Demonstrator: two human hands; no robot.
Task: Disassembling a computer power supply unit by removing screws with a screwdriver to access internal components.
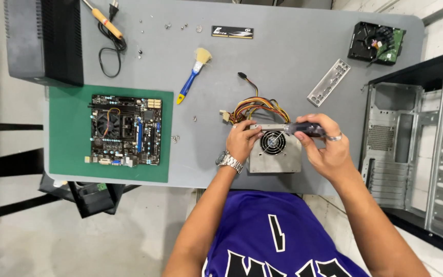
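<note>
On the grey table (293,56), power supply (274,149) under left fingers (248,134); right fingers (309,139) closed around a dark screwdriver (307,128).

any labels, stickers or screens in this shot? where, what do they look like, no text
RAM stick: far edge of the grey table, flat; long black rectangular label with white and yellow print.
Hard drive: far right corner, black casing, green circuit board edge, no label readable.
No screens or packages in view.
</note>
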